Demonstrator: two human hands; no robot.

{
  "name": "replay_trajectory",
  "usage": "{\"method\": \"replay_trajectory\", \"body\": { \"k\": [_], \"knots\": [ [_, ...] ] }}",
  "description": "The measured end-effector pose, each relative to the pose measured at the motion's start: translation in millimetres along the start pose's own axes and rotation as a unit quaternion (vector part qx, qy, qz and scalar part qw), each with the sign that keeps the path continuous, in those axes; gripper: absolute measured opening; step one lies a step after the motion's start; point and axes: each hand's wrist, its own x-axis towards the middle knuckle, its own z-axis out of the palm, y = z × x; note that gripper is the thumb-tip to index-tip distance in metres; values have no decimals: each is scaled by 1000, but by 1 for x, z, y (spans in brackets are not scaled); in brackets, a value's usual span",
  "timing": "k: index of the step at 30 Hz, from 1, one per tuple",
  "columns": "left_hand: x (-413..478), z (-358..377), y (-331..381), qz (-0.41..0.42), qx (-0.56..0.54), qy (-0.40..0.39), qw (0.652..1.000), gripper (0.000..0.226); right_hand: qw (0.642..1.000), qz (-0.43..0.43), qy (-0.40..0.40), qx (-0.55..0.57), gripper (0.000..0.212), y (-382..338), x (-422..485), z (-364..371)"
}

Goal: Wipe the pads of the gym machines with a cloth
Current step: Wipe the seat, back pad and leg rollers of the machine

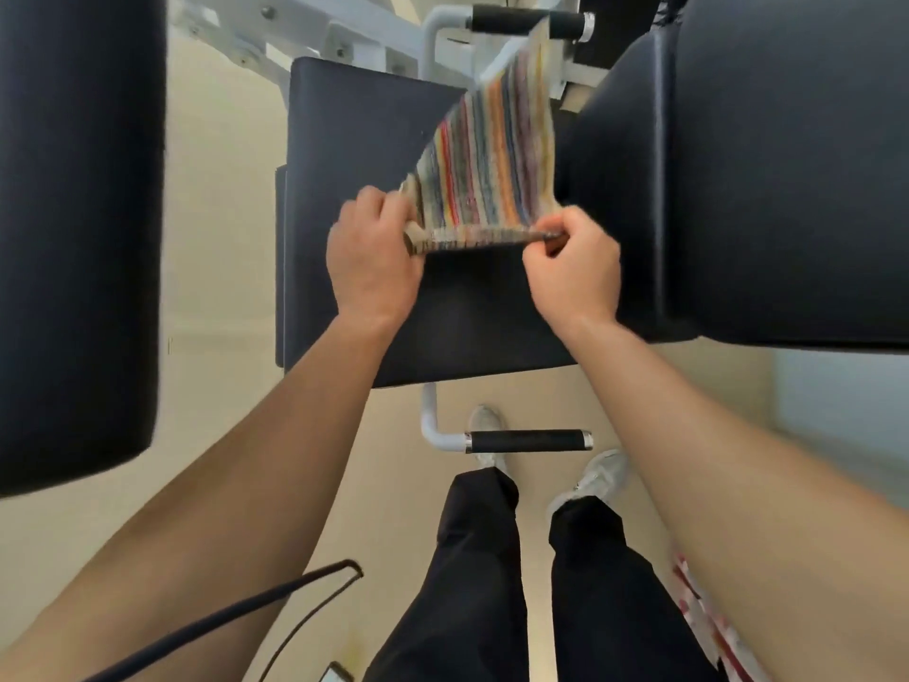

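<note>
A striped multicoloured cloth (pixel 492 160) hangs stretched above the dark seat pad (pixel 354 140) of a gym machine. My left hand (pixel 371 253) pinches the cloth's near left corner, and my right hand (pixel 573 260) pinches its near right corner. The far end of the cloth lifts up toward the machine's frame and looks blurred. A large dark pad (pixel 767 179) rises on the right, next to my right hand. Another tall dark pad (pixel 78 238) fills the left edge.
A black-gripped handle (pixel 529 441) on a white tube juts out below the seat, above my shoes. A second handle (pixel 529 21) sits at the far side by the white frame (pixel 315 32). Dark straps (pixel 236 607) hang at lower left. The floor is beige.
</note>
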Motion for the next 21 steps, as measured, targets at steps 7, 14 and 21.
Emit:
{"method": "replay_trajectory", "body": {
  "k": [7, 14, 21],
  "knots": [
    [-65, 55, -23, 19, 239, -259, 936, 71, 945, 42, -160, -281, 32, 87, -54, 65],
    [-40, 109, 4, 104, 38, -141, 984, 52, 942, -171, -131, -259, 66, 83, 4, 109],
    [30, 155, -17, 136, 69, -83, 985, 59, 929, -202, -80, -300, 71, 81, 92, 154]
  ]
}}
